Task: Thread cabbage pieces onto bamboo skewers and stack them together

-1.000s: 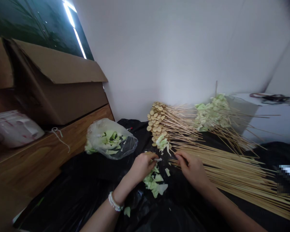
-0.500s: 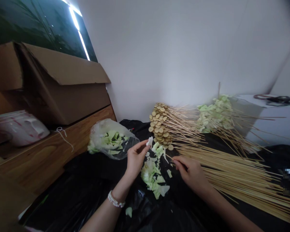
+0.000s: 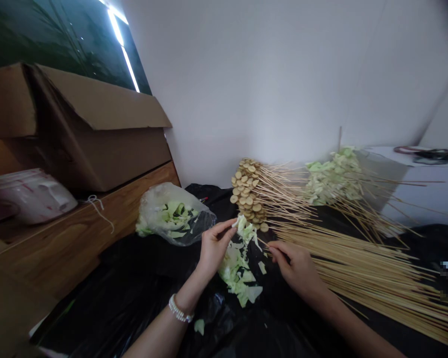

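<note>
My right hand (image 3: pixel 293 263) pinches a thin wooden skewer (image 3: pixel 263 242) that points left. Pale green cabbage pieces (image 3: pixel 246 229) are bunched on its far end. My left hand (image 3: pixel 214 248), with a white beaded bracelet at the wrist, is closed in a pinch at the left side of that bunch, on a cabbage piece mostly hidden by the fingers. Below the hands, a heap of loose cabbage leaves (image 3: pixel 239 276) lies on the black plastic sheet (image 3: pixel 149 293).
An open plastic bag of cabbage (image 3: pixel 164 214) sits left of the hands. Behind them are skewered round slices (image 3: pixel 246 191) and skewered cabbage (image 3: pixel 334 176). Many bare skewers (image 3: pixel 362 263) lie at the right. A cardboard box (image 3: pixel 108 154) and a white tub (image 3: pixel 33 196) stand on the left.
My left hand has moved slightly right and down, bringing its white cabbage piece against the bunch on the skewer. My right hand stays nearly in place.
</note>
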`<state>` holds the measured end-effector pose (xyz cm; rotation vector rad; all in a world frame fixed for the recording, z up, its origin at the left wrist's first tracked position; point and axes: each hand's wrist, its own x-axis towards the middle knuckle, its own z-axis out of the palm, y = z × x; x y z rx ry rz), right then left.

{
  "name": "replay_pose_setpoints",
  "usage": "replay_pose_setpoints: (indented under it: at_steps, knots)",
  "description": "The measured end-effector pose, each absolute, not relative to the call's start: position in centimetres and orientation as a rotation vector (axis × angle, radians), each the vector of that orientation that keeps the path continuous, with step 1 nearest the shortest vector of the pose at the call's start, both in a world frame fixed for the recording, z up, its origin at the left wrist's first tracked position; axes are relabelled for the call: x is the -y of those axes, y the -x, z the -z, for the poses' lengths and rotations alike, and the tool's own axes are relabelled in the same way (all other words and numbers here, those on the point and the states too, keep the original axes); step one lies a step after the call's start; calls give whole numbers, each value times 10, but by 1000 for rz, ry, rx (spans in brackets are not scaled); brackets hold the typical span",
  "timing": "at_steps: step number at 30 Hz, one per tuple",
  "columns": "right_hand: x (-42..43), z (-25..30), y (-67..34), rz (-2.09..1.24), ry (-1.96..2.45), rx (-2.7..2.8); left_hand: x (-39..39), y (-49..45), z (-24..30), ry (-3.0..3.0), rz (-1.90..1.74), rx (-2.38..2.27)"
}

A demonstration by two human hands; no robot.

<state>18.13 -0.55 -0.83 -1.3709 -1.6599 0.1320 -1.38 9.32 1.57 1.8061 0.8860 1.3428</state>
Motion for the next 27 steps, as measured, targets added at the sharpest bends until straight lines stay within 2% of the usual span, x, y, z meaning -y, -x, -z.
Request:
replay_pose_setpoints:
  at_steps: [9,18,27]
  knots:
    - [6,18,-182,90,1380,1707,-90,7,-11,-1735,-1289,-906]
    - [7,12,-181,-79,1460,1772,-86,4,-11,-1696,-1276,-896]
    - [8,18,-177,-3,1489,1775,-85,1,-7,-1646,-1287,-891]
